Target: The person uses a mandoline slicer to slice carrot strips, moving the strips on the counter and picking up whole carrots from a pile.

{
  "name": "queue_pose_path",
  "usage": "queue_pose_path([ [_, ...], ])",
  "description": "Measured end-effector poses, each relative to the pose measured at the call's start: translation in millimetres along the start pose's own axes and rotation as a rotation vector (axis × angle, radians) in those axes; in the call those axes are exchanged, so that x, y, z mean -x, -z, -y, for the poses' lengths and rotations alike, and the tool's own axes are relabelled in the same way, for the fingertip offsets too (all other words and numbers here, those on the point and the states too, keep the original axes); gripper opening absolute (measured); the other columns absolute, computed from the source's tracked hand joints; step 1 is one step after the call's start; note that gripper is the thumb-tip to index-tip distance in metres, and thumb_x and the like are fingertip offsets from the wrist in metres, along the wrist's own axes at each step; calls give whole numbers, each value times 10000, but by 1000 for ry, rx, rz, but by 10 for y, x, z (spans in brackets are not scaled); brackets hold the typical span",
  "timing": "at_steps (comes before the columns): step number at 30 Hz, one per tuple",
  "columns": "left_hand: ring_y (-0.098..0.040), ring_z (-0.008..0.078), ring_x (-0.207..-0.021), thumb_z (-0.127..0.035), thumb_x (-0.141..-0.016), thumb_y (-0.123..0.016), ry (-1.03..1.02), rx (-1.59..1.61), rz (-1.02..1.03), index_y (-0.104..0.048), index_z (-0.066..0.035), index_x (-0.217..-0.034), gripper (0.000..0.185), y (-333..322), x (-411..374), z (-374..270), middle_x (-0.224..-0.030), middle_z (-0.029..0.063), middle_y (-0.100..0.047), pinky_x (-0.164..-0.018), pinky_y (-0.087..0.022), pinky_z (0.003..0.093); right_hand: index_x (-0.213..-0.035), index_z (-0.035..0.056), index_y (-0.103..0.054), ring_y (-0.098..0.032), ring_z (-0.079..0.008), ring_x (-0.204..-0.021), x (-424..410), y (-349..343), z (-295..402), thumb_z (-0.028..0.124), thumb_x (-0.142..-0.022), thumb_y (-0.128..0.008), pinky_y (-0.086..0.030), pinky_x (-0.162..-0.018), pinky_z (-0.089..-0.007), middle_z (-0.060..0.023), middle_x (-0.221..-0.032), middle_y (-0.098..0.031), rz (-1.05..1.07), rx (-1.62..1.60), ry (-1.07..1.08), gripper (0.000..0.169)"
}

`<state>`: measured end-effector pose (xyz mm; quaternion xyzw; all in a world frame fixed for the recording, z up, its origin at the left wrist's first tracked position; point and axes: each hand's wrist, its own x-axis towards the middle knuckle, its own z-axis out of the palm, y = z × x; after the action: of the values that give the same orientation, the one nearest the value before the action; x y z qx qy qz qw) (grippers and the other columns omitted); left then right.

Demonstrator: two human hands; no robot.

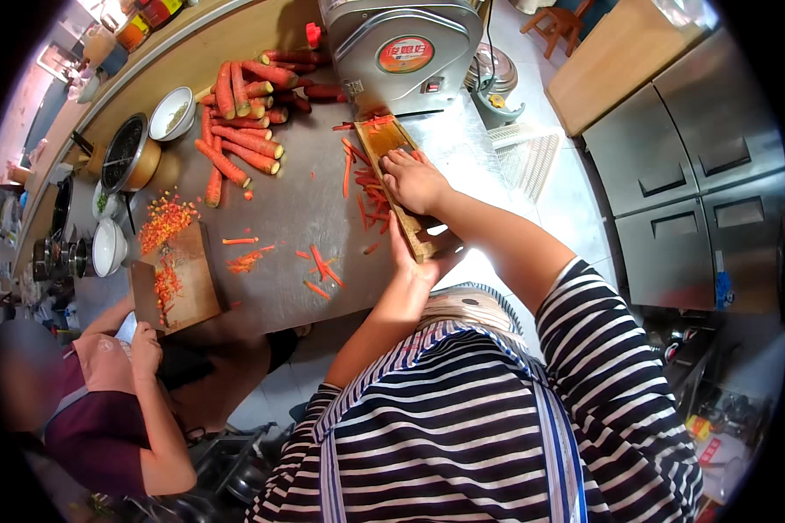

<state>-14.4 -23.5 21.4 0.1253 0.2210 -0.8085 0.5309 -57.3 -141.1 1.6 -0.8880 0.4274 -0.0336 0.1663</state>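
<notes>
My left hand (411, 256) grips the near end of a long wooden slicing board (377, 135), a mandoline-type grater, which slants over the table. Flat on the board's middle lies my right hand (415, 182), palm down. A bit of carrot (420, 156) shows at its edge; the rest is hidden under the palm. Red-orange carrot strips (370, 186) lie beside and below the board's left edge, and a few rest on its far end. More loose strips (324, 267) are scattered on the metal table (288, 216).
Whole carrots (245, 137) are heaped at the back, beside a metal machine (405, 39). To the left, a co-worker holds a cleaver (148, 294) at a cutting board (196, 281) with diced carrot (163, 222). Bowls (172, 114) and a pot (134, 157) line the wall.
</notes>
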Motion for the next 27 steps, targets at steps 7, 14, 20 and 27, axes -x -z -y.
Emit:
queue_pose_path([
  [7, -445, 382, -1199, -703, -837, -401, 16, 3, -28, -473, -135, -1306, 740, -94, 93, -1, -1264, 198, -504, -1023, -311, 578, -1379, 33, -410, -305, -252, -1382, -342, -80, -91, 380, -983, -297, -168, -1156, -413, -148, -1467, -364, 50, 11, -72, 539],
  [14, -468, 358, -1195, -465, -864, -479, -73, -143, 26, -396, -104, -1348, 609, -203, 260, -37, -1292, 195, -456, -962, -417, 539, -1402, 48, -392, -259, -235, -1403, -816, -257, -315, 427, -989, -271, -162, -1158, -406, -116, -1487, -341, 117, 56, -81, 573],
  [20, -502, 321, -1198, 218, -647, -680, -302, -450, 128, -217, -124, -1414, 959, -213, 373, 66, -1320, 202, -439, -950, -508, 439, -1400, 57, -404, -246, -216, -1407, -1027, -297, -409, 436, -998, -230, -162, -1159, -402, -76, -1489, -340, 191, -63, -96, 579],
  [27, -452, 394, -1200, -742, -831, -343, -2, -16, -235, -419, -175, -1369, 785, -178, 113, 7, -1322, 198, -461, -994, -354, 595, -1294, 40, -507, -350, -257, -1341, -1086, -327, -496, 399, -995, -237, -247, -1110, -417, -118, -1425, -416, 111, -136, -40, 539],
])
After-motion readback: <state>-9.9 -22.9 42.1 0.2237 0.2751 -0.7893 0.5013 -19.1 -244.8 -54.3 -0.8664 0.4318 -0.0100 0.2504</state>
